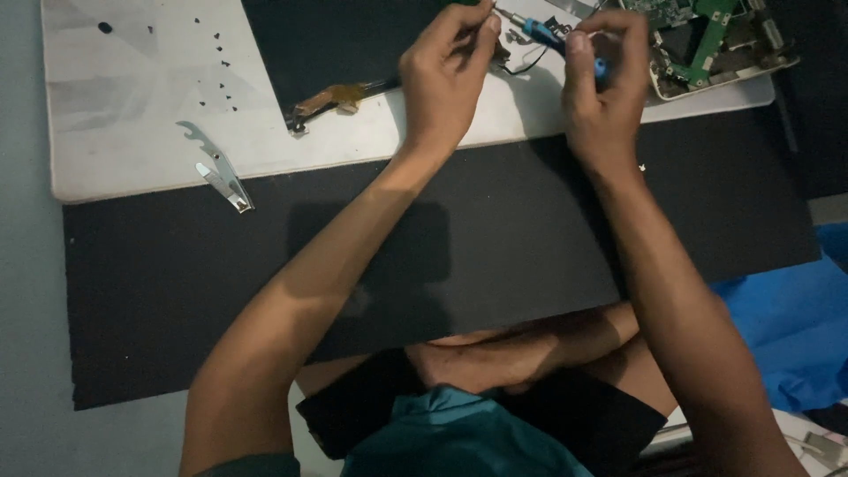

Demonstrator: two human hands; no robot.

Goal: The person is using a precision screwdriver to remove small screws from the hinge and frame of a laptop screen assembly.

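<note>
Pinching the blue-handled screwdriver [549,37] by its handle, the right hand [605,84] points it left toward the left hand [446,75], whose fingertips close on its tip.

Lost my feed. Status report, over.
Left hand pinches the tip, right hand grips the handle of blue-handled screwdriver. Opened device beside. Nothing blocking.

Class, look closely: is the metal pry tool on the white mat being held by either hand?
No, the metal pry tool lies alone, away from both hands.

Floor-level repair spot: opened device [720,44], loose screws [216,66].
</note>
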